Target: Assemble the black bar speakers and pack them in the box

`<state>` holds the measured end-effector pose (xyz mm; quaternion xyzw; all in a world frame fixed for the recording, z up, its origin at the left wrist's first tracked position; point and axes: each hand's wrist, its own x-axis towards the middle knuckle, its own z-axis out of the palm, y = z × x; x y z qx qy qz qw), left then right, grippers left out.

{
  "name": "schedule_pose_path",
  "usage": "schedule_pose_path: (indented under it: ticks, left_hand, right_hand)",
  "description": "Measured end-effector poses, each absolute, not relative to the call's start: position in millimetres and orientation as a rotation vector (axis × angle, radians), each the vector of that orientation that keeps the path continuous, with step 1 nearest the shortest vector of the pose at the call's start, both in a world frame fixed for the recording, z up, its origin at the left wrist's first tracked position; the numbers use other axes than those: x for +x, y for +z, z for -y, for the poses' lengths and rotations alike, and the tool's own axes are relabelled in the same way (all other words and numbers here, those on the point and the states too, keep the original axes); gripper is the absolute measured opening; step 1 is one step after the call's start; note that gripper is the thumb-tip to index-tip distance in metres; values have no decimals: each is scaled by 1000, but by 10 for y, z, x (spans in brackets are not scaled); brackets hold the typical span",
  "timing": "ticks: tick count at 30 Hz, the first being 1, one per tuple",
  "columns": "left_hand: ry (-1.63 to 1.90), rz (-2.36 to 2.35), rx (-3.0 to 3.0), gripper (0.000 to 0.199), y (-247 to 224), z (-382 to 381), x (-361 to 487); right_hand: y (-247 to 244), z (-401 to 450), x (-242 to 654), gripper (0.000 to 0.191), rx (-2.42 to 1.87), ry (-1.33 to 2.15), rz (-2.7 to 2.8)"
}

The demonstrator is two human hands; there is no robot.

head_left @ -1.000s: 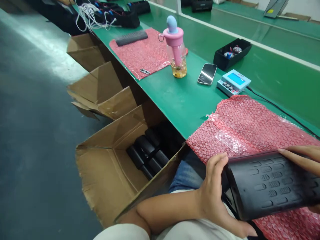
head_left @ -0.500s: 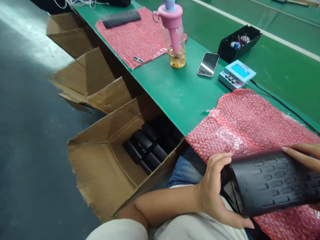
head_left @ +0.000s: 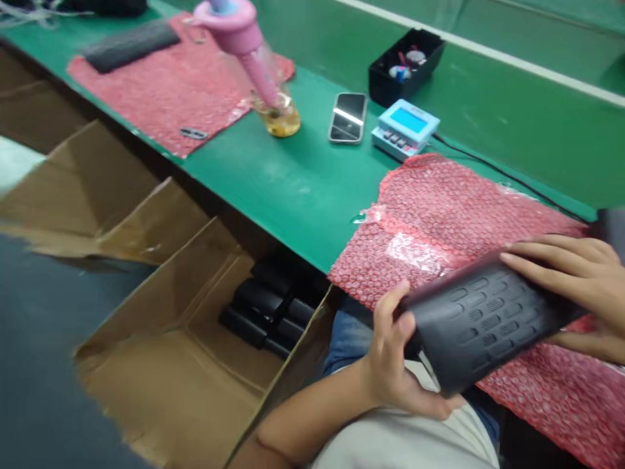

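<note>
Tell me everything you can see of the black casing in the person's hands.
The elongated, rounded black casing, seemingly plastic, has rows of slot-shaped oval outlines on its visible face, some textured like mesh. It slants across the picture, partly over red bubble wrap; contact with the wrap is unclear. The left hand grips its near end; the right hand covers much of the other.

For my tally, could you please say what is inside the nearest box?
Black units lie in the box; the table hides its far end, and anything beneath the units is covered.
</note>
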<state>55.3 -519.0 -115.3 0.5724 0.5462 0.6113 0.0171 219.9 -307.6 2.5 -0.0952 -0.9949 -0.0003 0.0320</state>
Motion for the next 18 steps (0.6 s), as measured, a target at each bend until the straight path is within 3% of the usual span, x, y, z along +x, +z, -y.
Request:
schedule_pose_path:
  ticks: [3,5,9,13,18]
  left_hand:
    - [1757,-1677,2042,68,-1060,5169,391]
    - [1654,-1667,2093,54,-981,5107,218]
    - [1527,-1615,2091,50,-874,4892,-126]
    - [1616,-1569,2035,47,-896,4719,-275]
    - [1696,-1568,1937,46,-1004,4698,-240]
  right_hand:
    - [58,3030,2264,63,-111,134,3131]
    - [39,3031,2241,64,-113,211,3062]
    - [-61,3145,2049,73,-281,89,2993]
    - [-137,3359,1864,85,-506,-65,2902]
    - [-250,3533,1865,83,-582,-65,2760]
